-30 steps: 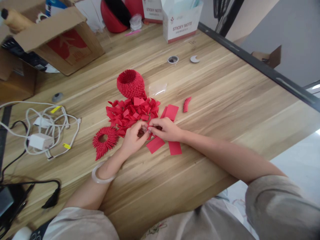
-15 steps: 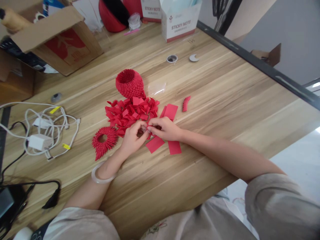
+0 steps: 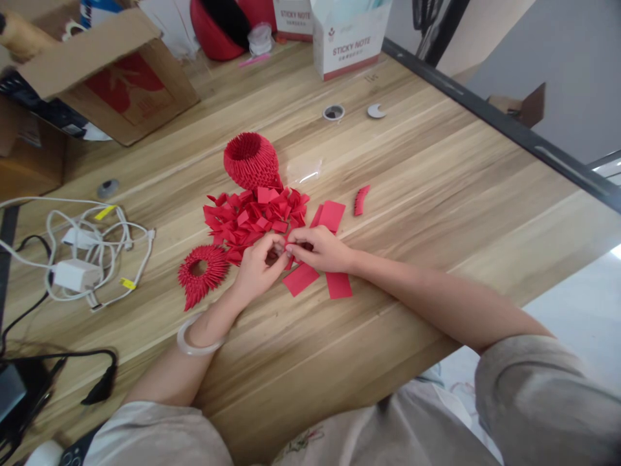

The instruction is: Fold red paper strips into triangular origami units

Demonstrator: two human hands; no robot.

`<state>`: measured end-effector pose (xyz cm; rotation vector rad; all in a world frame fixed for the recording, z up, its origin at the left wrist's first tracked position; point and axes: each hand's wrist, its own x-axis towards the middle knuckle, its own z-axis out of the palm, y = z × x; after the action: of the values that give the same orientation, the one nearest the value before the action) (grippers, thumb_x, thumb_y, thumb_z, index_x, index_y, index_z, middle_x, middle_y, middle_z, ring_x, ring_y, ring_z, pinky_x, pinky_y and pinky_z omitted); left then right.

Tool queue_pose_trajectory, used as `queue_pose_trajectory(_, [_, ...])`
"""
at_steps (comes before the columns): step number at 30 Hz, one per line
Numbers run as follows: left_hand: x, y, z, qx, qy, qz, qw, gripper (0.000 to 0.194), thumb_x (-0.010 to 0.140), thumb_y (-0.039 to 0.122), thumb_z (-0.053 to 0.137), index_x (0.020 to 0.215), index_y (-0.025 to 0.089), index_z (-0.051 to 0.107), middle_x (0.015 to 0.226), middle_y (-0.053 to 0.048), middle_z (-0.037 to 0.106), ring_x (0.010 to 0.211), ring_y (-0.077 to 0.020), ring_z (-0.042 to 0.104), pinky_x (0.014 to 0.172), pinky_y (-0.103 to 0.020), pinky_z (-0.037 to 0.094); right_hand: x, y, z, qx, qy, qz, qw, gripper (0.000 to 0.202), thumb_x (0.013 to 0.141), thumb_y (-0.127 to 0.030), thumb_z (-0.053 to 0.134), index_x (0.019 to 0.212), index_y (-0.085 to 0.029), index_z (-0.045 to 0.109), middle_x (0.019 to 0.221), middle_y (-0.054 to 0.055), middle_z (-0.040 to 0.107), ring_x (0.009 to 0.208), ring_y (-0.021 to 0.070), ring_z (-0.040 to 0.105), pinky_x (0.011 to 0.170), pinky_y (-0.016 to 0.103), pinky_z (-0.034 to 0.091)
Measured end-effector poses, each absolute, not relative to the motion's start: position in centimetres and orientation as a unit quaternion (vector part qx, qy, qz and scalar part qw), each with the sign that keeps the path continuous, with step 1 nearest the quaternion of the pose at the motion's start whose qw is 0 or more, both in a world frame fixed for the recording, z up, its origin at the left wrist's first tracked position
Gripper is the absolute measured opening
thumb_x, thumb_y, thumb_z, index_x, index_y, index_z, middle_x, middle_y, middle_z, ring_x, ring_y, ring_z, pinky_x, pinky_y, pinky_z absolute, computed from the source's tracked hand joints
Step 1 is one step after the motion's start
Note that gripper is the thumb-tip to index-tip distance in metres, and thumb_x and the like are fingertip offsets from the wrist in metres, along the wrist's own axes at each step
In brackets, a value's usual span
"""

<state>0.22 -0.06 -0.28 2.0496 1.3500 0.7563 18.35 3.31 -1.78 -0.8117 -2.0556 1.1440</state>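
Observation:
My left hand (image 3: 262, 265) and my right hand (image 3: 323, 249) meet at the fingertips, both pinching a small piece of red paper (image 3: 290, 248) mostly hidden by the fingers. Just behind them lies a heap of folded red paper pieces (image 3: 250, 217). Flat red paper strips (image 3: 334, 215) spread beneath and around my right hand. A round red bowl of interlocked pieces (image 3: 251, 160) stands behind the heap. To the left of my left hand lies a spiky red ring (image 3: 202, 268) with a pointed tail. A short curved red stack (image 3: 361, 200) rests to the right.
White cables with a charger (image 3: 77, 275) lie at left, a black plug (image 3: 101, 386) nearer me. An open cardboard box (image 3: 130, 90) stands at back left. A sticky note box (image 3: 347, 48) is at the back, by the dark table edge (image 3: 485, 120). Clear plastic (image 3: 305, 171) lies mid-table.

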Motion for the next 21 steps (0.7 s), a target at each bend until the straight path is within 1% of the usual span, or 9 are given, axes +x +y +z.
queue_pose_trajectory(11, [0.35,0.03,-0.18,0.771,0.501,0.288,0.269,0.008,0.083,0.023,0.056,0.087,0.016,0.056,0.073,0.000,0.063,0.064,-0.0098,0.059,0.062,-0.019,0.047,18.33,3.25,-1.83,-0.307,-0.785,0.430,0.324,0.018,0.086,-0.023,0.049,0.075,-0.011,0.057,0.062,-0.002,0.054,0.055,0.0059,0.045,0.057,0.018,0.031])
queue_pose_trajectory(21, [0.44,-0.03,-0.21,0.759,0.508,0.285,0.289,0.012,0.084,0.028,0.057,0.087,0.017,0.054,0.070,0.000,0.062,0.061,-0.0090,0.057,0.059,-0.018,0.045,18.48,3.34,-1.69,-0.306,-0.790,0.427,0.317,0.019,0.086,-0.023,0.047,0.073,-0.012,0.055,0.060,-0.002,0.050,0.055,0.0060,0.042,0.057,0.019,0.030])
